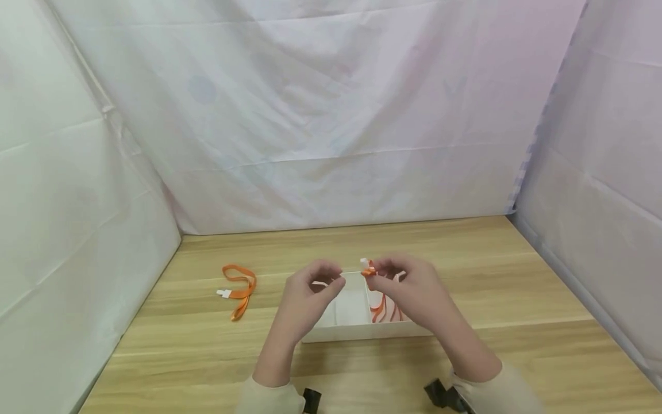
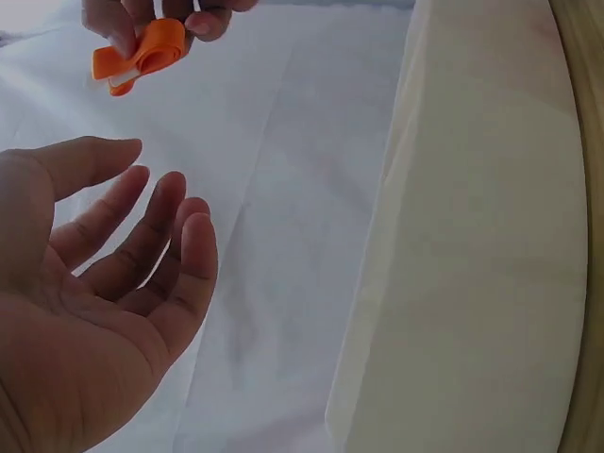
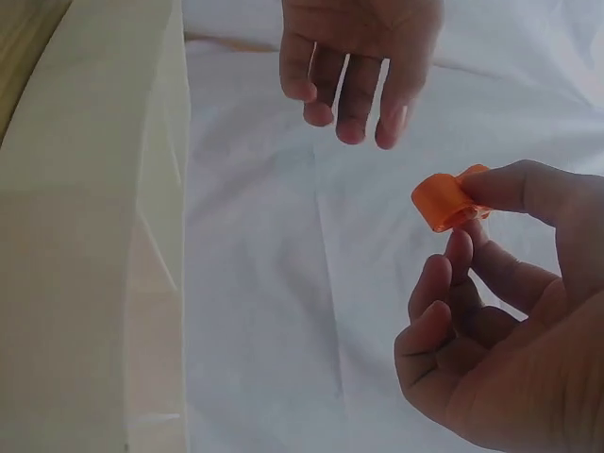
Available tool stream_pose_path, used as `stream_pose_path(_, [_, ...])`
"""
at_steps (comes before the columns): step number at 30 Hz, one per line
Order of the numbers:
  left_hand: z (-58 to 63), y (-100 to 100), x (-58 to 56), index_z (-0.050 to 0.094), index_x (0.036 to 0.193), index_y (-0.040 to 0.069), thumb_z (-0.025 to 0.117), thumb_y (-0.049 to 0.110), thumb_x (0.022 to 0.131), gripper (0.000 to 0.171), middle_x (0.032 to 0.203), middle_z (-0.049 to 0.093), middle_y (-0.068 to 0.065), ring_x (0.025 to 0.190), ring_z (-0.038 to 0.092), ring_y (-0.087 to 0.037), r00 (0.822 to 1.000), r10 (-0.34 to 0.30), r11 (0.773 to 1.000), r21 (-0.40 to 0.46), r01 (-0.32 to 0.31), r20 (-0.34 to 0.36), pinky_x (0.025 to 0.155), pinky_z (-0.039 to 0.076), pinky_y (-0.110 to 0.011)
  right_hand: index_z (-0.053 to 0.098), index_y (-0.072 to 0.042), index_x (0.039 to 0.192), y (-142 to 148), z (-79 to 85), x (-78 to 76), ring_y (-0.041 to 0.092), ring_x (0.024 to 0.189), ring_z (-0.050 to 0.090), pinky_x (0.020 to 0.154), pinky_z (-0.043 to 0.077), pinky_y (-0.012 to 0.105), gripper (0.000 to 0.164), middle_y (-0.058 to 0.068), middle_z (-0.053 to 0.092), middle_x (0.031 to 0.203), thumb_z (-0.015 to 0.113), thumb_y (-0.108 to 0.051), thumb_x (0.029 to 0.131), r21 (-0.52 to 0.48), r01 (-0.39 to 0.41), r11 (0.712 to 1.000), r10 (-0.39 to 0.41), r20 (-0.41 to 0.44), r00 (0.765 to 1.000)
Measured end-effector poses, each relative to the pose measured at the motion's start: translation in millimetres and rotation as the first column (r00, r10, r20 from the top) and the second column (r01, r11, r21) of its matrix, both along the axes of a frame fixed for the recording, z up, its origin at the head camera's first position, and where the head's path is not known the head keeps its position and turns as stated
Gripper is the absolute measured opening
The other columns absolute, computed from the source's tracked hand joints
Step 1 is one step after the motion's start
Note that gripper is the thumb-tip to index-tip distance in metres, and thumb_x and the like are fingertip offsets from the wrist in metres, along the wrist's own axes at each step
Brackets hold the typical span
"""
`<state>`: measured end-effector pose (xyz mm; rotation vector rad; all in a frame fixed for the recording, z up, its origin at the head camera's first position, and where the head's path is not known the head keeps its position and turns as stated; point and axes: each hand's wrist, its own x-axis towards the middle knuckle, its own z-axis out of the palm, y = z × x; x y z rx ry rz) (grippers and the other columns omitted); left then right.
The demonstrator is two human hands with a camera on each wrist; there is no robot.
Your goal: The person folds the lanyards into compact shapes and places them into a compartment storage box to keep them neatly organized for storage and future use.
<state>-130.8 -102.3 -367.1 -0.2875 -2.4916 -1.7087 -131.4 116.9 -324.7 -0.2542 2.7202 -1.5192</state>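
My right hand [image 1: 411, 287] pinches a folded orange lanyard [image 3: 442, 201] between thumb and fingertips, over the right part of a white divided box [image 1: 362, 332]. A white clip end of the lanyard pokes up in the head view. Facing it, my left hand [image 1: 310, 296] hangs above the box's left part, fingers loosely bent with nothing between them. In the left wrist view, the left fingertips [image 2: 196, 236] are apart from the lanyard. Inside the box's right compartment lie orange straps [image 1: 380, 310], partly hidden by the right hand.
Left of the box, another orange lanyard [image 1: 247, 284] with a white clip [image 1: 224, 293] lies loosely looped on the wooden table [image 1: 207, 368]. White cloth [image 1: 310, 115] hangs behind the table and along both sides.
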Motion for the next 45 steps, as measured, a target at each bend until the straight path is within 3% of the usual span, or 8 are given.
stream_pose_path(3, [-8.2, -12, 0.8, 0.074, 0.115, 0.017, 0.078, 0.020, 0.098, 0.018, 0.120, 0.073, -0.002, 0.117, 0.065, -0.023, 0.998, 0.022, 0.983, -0.178, -0.033, -0.059, 0.100, 0.058, -0.045, 0.080, -0.023, 0.102, -7, 4.6, -14.9, 0.022, 0.094, 0.064, 0.064, 0.050, 0.030, 0.011, 0.000, 0.073, 0.097, 0.075, -0.024, 0.093, 0.086, -0.080, 0.993, 0.081, -0.011, 0.997])
stream_pose_path(7, [-21.3, -25, 4.0, 0.069, 0.129, 0.013, 0.079, 0.031, 0.097, 0.038, 0.147, 0.060, -0.011, 0.144, 0.047, -0.037, 0.994, 0.047, 0.916, -0.393, -0.082, -0.099, 0.111, 0.052, -0.059, 0.079, -0.024, 0.098, -16, 7.2, -34.9, 0.025, 0.107, 0.065, 0.075, 0.056, 0.037, 0.010, -0.001, 0.073, 0.111, 0.073, -0.024, 0.091, 0.244, -0.158, 0.957, 0.170, -0.028, 0.985])
stream_pose_path(11, [-35.1, -33, 5.9, 0.060, 0.145, 0.009, 0.081, 0.049, 0.093, 0.069, 0.164, 0.041, -0.021, 0.156, 0.032, -0.044, 0.997, 0.056, 0.849, -0.523, -0.078, -0.059, 0.117, 0.045, -0.067, 0.078, -0.022, 0.089, -24, 4.9, -52.4, 0.033, 0.124, 0.065, 0.094, 0.059, 0.049, 0.002, 0.003, 0.072, 0.127, 0.076, -0.023, 0.089, 0.393, -0.218, 0.893, 0.259, -0.054, 0.964])
stream_pose_path(14, [-44.6, -37, 6.3, 0.048, 0.157, 0.008, 0.082, 0.062, 0.086, 0.095, 0.171, 0.027, -0.026, 0.160, 0.023, -0.050, 0.998, 0.061, 0.819, -0.572, -0.047, 0.005, 0.122, 0.033, -0.073, 0.077, -0.023, 0.082, -29, -1.1, -62.4, 0.039, 0.136, 0.060, 0.104, 0.055, 0.056, 0.007, 0.007, 0.070, 0.138, 0.078, -0.023, 0.088, 0.479, -0.257, 0.839, 0.319, -0.052, 0.946])
stream_pose_path(19, [-54.9, -38, 6.7, 0.030, 0.168, 0.011, 0.081, 0.072, 0.080, 0.119, 0.178, 0.007, -0.025, 0.165, 0.006, -0.052, 0.986, 0.105, 0.808, -0.589, -0.008, 0.130, 0.121, 0.020, -0.083, 0.073, -0.028, 0.072, -36, -19.2, -70.7, 0.042, 0.145, 0.049, 0.110, 0.042, 0.071, 0.017, 0.003, 0.065, 0.146, 0.080, -0.029, 0.088, 0.577, -0.300, 0.760, 0.362, 0.007, 0.932])
stream_pose_path(25, [-61.3, -39, 5.2, 0.015, 0.172, 0.013, 0.081, 0.077, 0.076, 0.133, 0.179, -0.001, -0.025, 0.165, -0.002, -0.051, 0.975, 0.097, 0.810, -0.586, 0.040, 0.201, 0.119, 0.016, -0.086, 0.069, -0.027, 0.065, -40, -35.5, -70.7, 0.041, 0.149, 0.044, 0.117, 0.029, 0.079, 0.025, 0.000, 0.061, 0.151, 0.084, -0.029, 0.085, 0.596, -0.326, 0.734, 0.376, 0.043, 0.925])
stream_pose_path(32, [-63.5, -40, -2.1, 0.009, 0.172, 0.014, 0.078, 0.079, 0.078, 0.134, 0.179, -0.006, -0.022, 0.166, -0.004, -0.050, 0.975, 0.078, 0.799, -0.598, 0.065, 0.210, 0.118, 0.014, -0.088, 0.069, -0.027, 0.064, -41, -52.1, -73.1, 0.038, 0.154, 0.039, 0.121, 0.017, 0.083, 0.027, -0.001, 0.055, 0.158, 0.086, -0.027, 0.084, 0.626, -0.303, 0.718, 0.358, 0.041, 0.933])
stream_pose_path(45, [-64.1, -36, -7.4, 0.007, 0.173, 0.019, 0.070, 0.090, 0.074, 0.137, 0.179, -0.004, -0.024, 0.166, -0.001, -0.049, 0.968, 0.111, 0.751, -0.657, 0.067, 0.227, 0.117, 0.012, -0.089, 0.069, -0.031, 0.058, -50, -70.0, -93.7, 0.041, 0.161, 0.028, 0.117, 0.012, 0.089, 0.030, 0.000, 0.042, 0.170, 0.087, -0.033, 0.082, 0.777, -0.241, 0.581, 0.373, 0.009, 0.928])
